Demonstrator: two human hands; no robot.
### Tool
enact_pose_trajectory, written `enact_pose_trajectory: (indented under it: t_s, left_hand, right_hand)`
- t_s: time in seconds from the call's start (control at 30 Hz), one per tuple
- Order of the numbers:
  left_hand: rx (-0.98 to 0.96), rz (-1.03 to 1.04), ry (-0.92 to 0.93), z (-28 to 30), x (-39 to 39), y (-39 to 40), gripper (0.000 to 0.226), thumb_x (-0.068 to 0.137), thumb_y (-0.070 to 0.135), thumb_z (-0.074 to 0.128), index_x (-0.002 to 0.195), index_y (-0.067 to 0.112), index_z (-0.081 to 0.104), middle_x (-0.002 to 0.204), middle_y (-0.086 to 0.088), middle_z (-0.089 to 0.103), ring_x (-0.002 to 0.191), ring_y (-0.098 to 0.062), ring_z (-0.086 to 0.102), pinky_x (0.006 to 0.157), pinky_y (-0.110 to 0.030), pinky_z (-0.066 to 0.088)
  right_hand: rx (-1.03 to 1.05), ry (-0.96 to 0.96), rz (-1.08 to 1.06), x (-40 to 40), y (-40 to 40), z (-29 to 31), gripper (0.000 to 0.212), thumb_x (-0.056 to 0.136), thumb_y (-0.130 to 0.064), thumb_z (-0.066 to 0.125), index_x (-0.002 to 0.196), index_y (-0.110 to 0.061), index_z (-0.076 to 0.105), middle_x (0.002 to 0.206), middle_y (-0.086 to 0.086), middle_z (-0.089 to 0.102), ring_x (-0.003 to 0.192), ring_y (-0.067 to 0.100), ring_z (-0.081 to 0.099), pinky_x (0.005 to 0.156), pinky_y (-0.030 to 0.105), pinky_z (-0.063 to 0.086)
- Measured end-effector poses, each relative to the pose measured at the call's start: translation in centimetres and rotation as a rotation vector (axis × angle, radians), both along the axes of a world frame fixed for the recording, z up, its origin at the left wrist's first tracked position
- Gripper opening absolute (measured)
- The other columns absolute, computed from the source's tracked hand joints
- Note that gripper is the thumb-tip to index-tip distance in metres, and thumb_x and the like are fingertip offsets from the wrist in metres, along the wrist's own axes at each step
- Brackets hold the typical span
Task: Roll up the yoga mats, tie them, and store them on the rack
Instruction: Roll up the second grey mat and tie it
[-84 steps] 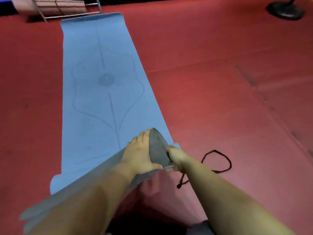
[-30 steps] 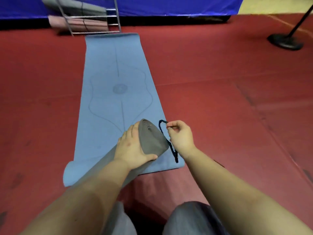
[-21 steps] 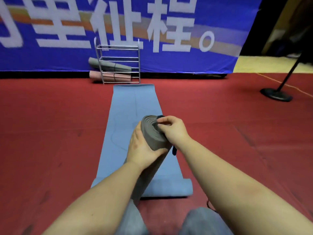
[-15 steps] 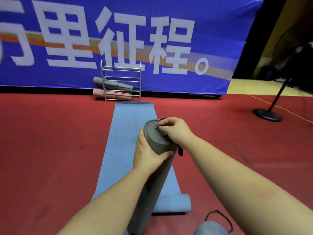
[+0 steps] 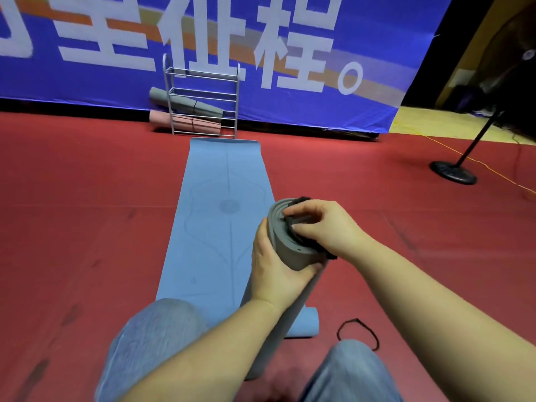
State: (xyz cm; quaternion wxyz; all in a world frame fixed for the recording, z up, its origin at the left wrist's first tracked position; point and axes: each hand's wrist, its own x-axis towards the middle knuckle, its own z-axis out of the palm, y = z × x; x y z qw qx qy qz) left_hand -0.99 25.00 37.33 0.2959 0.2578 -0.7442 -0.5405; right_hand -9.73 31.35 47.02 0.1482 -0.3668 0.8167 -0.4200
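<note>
The left hand (image 5: 271,265) wraps its fingers and thumb around the upper part of the rolled grey mat (image 5: 285,248), which stands tilted with its spiral end facing up. The right hand (image 5: 324,227) lies curled over that top end and pinches a black tie cord (image 5: 301,200) against the roll — the cord shows at 12 o'clock of the end and again at 4 o'clock, below the wrist.

**Task status**
- The grey mat is fully rolled. It is held above the floor, in front of the person's knees.
- Tying appears to be in progress; no finished knot or loop around the roll is visible.
- The blue mat (image 5: 220,216) lies flat on the red floor (image 5: 87,227), running from the knees toward 12 o'clock. Only its near end curls slightly. Judged from this, it is not yet rolled.
- A second black cord (image 5: 358,329) lies loose on the floor at 5 o'clock of the grey roll, just beside the right knee — probably meant for the blue mat.

**Storage**
- The wire rack (image 5: 201,103) stands at 12 o'clock, at the far end of the blue mat, against the blue banner (image 5: 348,39).
- It holds two rolled mats: a grey one (image 5: 185,101) on a higher tier and a pink one (image 5: 185,123) on the tier below. Both appear tied at mid-length.
- The top tiers show no mats.

Remaining, as judged: finish the tie, shelve the grey mat, then process the blue mat.
</note>
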Motion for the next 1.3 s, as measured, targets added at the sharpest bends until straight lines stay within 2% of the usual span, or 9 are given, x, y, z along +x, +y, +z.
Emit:
enact_pose_trajectory:
  t_s: [0.2,0.37,0.5,0.67,0.77,0.9,1.03,1.2,1.3]
  left_hand:
    - [-0.011,-0.028,-0.009,0.4,-0.2,1.1,0.115,0.050,0.045,0.085,0.143,0.029,0.020,0.142,0.008,0.039,0.130,-0.009,0.041,0.106,-0.033,0.040]
    - [0.048,-0.009,-0.002,-0.5,0.7,2.5,0.114,0.048,0.049,0.084,0.141,0.031,0.021,0.137,0.014,0.043,0.124,-0.003,0.046,0.102,-0.026,0.041]
    - [0.123,-0.014,-0.042,-3.3,1.8,3.0,0.115,0.046,0.048,0.085,0.140,0.031,0.022,0.133,0.015,0.046,0.121,-0.001,0.048,0.099,-0.023,0.042]
    - [0.103,-0.062,-0.092,-4.6,2.6,2.8,0.111,0.044,0.050,0.079,0.137,0.037,0.021,0.134,0.011,0.045,0.123,-0.003,0.048,0.100,-0.019,0.040]
    - [-0.074,-0.086,-0.211,-4.4,2.8,2.1,0.112,0.053,0.049,0.077,0.146,0.015,0.023,0.142,0.001,0.027,0.134,-0.012,0.028,0.112,-0.025,0.025]
    - [0.047,-0.212,-0.167,-3.1,4.5,-0.5,0.081,0.063,0.029,0.050,0.143,0.019,0.036,0.108,0.008,0.037,0.103,-0.007,0.047,0.096,-0.014,0.035]
    - [0.232,-0.211,-0.189,-0.9,4.3,-2.8,0.029,0.073,0.046,0.051,0.099,0.032,0.050,0.099,0.003,0.059,0.095,-0.018,0.059,0.093,-0.044,0.047]
    - [0.046,-0.184,-0.367,0.3,3.2,-3.6,0.015,0.090,0.025,0.058,0.079,0.028,0.047,0.084,0.006,0.058,0.089,-0.024,0.063,0.083,-0.037,0.050]
    - [0.140,-0.143,-0.301,-0.3,3.1,-3.4,0.017,0.091,0.016,0.056,0.080,0.024,0.047,0.079,0.001,0.059,0.082,-0.025,0.065,0.082,-0.041,0.054]
  right_hand:
    - [0.060,0.068,-0.009,0.3,1.1,0.9,0.029,0.079,0.000,0.065,0.099,-0.020,0.071,0.076,-0.013,0.064,0.052,-0.009,0.053,0.059,0.007,0.040]
    - [0.111,0.165,-0.036,1.7,1.7,-0.6,0.033,0.075,-0.009,0.069,0.102,-0.028,0.067,0.088,-0.016,0.063,0.074,0.000,0.057,0.078,0.020,0.046]
    - [0.133,0.032,-0.086,3.2,2.3,-4.0,0.040,0.071,-0.016,0.074,0.102,-0.024,0.051,0.086,-0.014,0.059,0.069,0.012,0.062,0.081,0.037,0.053]
    - [0.289,0.254,-0.209,4.8,2.1,-6.2,0.031,0.069,-0.042,0.072,0.073,-0.027,0.045,0.080,-0.011,0.057,0.073,0.008,0.053,0.061,0.023,0.036]
    - [0.287,0.261,-0.239,4.6,1.7,-5.9,0.028,0.069,-0.045,0.072,0.074,-0.027,0.051,0.081,-0.013,0.053,0.074,0.005,0.048,0.063,0.024,0.030]
    - [0.323,0.249,-0.258,4.3,1.7,-6.0,0.028,0.068,-0.046,0.072,0.077,-0.026,0.055,0.081,-0.014,0.052,0.075,0.005,0.048,0.065,0.024,0.030]
    - [0.317,0.281,-0.270,4.7,1.5,-6.2,0.031,0.068,-0.051,0.069,0.076,-0.025,0.052,0.085,-0.013,0.053,0.077,0.007,0.052,0.067,0.025,0.034]
    - [0.346,0.307,-0.284,5.0,1.5,-6.4,0.032,0.068,-0.050,0.070,0.076,-0.026,0.050,0.088,-0.014,0.051,0.077,0.007,0.051,0.067,0.025,0.035]
    - [0.337,0.298,-0.294,4.7,2.1,-6.4,0.035,0.067,-0.053,0.072,0.077,-0.026,0.052,0.088,-0.013,0.054,0.079,0.007,0.053,0.067,0.025,0.035]
